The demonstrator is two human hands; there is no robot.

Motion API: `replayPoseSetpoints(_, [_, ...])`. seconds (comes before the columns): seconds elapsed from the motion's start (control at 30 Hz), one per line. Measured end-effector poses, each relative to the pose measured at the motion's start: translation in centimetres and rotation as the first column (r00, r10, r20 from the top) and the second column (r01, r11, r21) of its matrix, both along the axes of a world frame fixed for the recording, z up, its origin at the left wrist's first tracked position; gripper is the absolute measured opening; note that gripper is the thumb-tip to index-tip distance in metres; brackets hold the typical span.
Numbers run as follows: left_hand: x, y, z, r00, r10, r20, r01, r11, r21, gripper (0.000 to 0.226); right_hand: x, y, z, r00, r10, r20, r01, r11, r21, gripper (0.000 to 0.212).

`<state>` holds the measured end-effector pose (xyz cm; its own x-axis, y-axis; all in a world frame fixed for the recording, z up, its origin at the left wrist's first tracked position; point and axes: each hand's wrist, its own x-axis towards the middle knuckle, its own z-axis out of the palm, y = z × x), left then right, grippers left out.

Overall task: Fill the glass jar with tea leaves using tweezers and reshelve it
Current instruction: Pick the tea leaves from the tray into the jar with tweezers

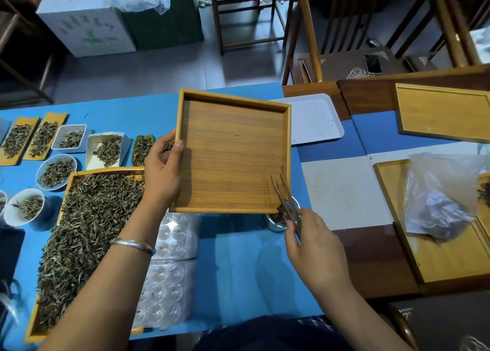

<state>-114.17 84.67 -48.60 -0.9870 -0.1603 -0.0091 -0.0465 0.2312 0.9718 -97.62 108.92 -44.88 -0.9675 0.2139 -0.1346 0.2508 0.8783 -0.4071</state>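
My left hand (162, 171) grips the left rim of a square wooden tray (233, 154), held tilted above the blue table with its near right corner low. That corner hangs over a small glass jar (277, 222) with tea leaves inside; the tray hides most of the jar. My right hand (316, 247) pinches brown tweezers (285, 196), whose tips point up over the tray's low corner above the jar. A large wooden tray heaped with loose tea leaves (87, 234) lies on the left.
Small dishes and bamboo scoops of tea (57, 171) line the far left. Clear plastic blister trays (169, 284) lie by my left forearm. A white tray (315, 120) sits behind, wooden trays (445, 112) and a plastic bag (440, 199) on the right. Chairs stand beyond the table.
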Motion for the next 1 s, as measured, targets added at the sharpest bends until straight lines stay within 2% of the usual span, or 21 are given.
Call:
replayPoseSetpoints(0.1, [0.1,0.1,-0.1,1.0,0.016,-0.008,-0.016,1.0,-0.003,0.022,-3.0,-0.5,0.0,0.999,0.007,-0.035,-0.004,0.996,0.092,0.023])
replayPoseSetpoints(0.2, [0.2,0.1,-0.1,1.0,0.022,-0.012,-0.022,1.0,-0.011,0.027,-5.6,-1.0,-0.4,0.999,-0.022,-0.026,0.026,0.982,0.186,0.021])
replayPoseSetpoints(0.37, [0.1,0.0,-0.5,0.999,0.019,-0.027,-0.019,1.0,-0.001,0.03,-6.5,-1.3,-1.4,0.997,-0.081,-0.004,0.08,0.979,0.187,0.018])
replayPoseSetpoints(0.53, [0.0,0.0,-0.5,1.0,-0.009,-0.011,0.009,1.0,0.008,0.022,-4.7,-1.5,-2.3,0.992,-0.123,-0.03,0.122,0.992,-0.033,0.014])
replayPoseSetpoints(0.67, [0.0,0.0,-0.3,1.0,-0.028,-0.011,0.028,1.0,0.006,0.026,-2.6,-1.0,-2.4,0.994,-0.106,-0.042,0.097,0.978,-0.184,0.014])
replayPoseSetpoints(0.87, [0.1,0.3,0.0,0.999,-0.033,-0.005,0.033,0.999,0.025,0.025,0.6,-0.6,-2.3,0.987,-0.122,0.105,0.152,0.919,-0.364,0.014])
replayPoseSetpoints(1.0, [0.2,0.6,0.0,1.0,-0.008,-0.013,0.009,1.0,0.026,0.028,2.7,-0.5,-2.0,0.976,-0.122,0.182,0.185,0.903,-0.387,0.015])
